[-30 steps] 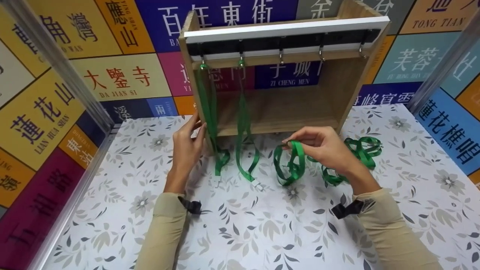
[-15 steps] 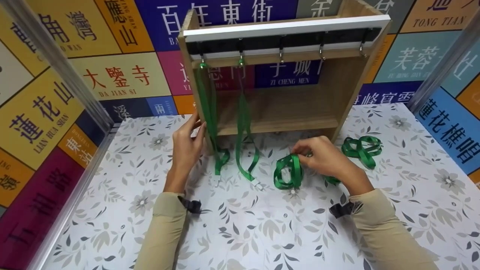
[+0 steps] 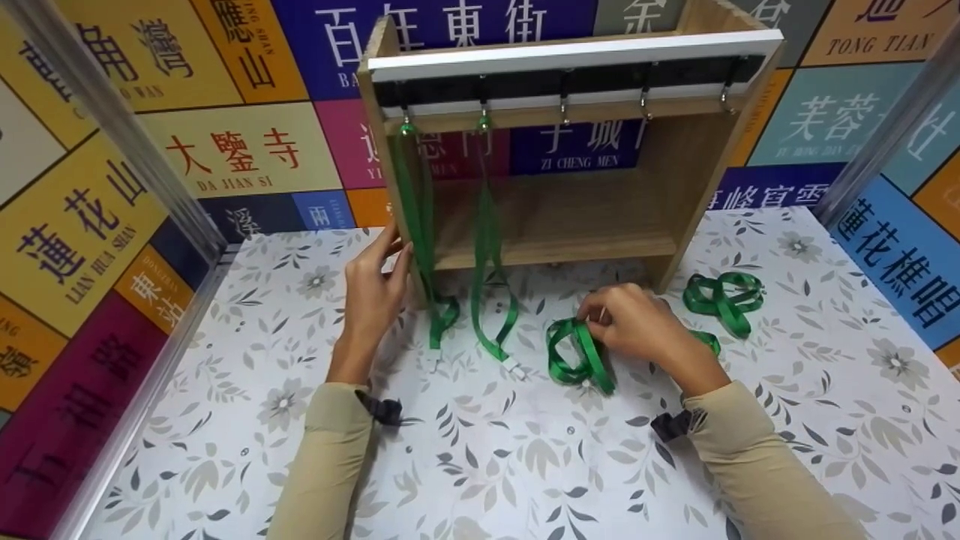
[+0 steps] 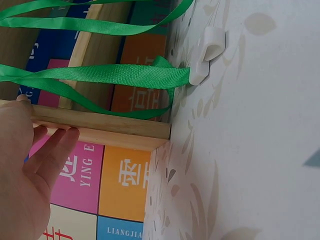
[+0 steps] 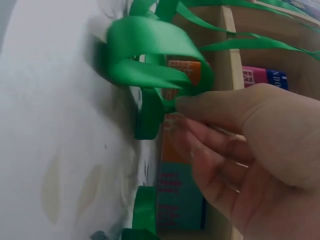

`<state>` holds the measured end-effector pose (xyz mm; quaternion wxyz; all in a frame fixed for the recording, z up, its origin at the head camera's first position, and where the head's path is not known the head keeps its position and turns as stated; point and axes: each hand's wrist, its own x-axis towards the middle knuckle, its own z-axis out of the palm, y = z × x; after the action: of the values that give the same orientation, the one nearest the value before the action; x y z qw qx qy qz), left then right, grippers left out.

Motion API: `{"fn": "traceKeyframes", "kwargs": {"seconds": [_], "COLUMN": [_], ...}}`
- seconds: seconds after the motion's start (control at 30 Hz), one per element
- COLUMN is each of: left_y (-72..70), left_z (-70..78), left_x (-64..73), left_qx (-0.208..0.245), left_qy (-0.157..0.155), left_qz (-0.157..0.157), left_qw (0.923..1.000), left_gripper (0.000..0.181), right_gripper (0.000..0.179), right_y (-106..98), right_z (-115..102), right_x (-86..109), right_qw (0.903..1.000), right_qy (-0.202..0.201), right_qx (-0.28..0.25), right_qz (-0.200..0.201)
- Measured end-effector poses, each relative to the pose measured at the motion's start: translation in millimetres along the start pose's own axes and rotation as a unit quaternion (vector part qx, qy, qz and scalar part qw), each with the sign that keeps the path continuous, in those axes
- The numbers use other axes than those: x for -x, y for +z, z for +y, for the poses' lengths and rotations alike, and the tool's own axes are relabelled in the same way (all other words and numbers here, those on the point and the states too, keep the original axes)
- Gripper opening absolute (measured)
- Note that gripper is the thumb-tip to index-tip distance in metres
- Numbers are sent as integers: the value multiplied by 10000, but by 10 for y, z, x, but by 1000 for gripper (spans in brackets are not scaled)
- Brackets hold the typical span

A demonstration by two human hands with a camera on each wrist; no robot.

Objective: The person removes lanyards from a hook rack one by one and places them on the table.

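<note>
Your right hand [image 3: 636,324] pinches a coiled green lanyard [image 3: 592,357] between thumb and fingertips; your left hand [image 3: 373,291] grips the wooden hook rack [image 3: 585,217] by its side edge.

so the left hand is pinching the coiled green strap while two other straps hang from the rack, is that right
Not quite: it is the right hand that pinches the coiled green strap, as the right wrist view shows. Two other straps do hang from the rack.
</note>
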<state>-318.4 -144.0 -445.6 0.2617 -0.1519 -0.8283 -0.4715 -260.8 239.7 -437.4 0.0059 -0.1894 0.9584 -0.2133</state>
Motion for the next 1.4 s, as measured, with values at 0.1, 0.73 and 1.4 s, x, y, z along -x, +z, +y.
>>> {"fn": "traceKeyframes", "kwargs": {"seconds": [0.1,0.73,1.4], "left_y": [1,-11,9], "left_z": [0,15,5], "left_x": [-1,-10,-1], "left_qx": [-56,52,-3], "left_qy": [53,76,160], "left_qz": [23,18,36], "left_qw": [10000,10000,9999], "left_gripper": [54,54,55], "right_gripper": [17,22,18], "right_y": [-16,-9,-138], "right_z": [-19,-122,-165], "right_x": [8,12,53], "right_qw": [9984,9980,9973], "right_qy": [361,553,340], "right_qx": [299,307,-194], "right_qz": [306,44,624]}}
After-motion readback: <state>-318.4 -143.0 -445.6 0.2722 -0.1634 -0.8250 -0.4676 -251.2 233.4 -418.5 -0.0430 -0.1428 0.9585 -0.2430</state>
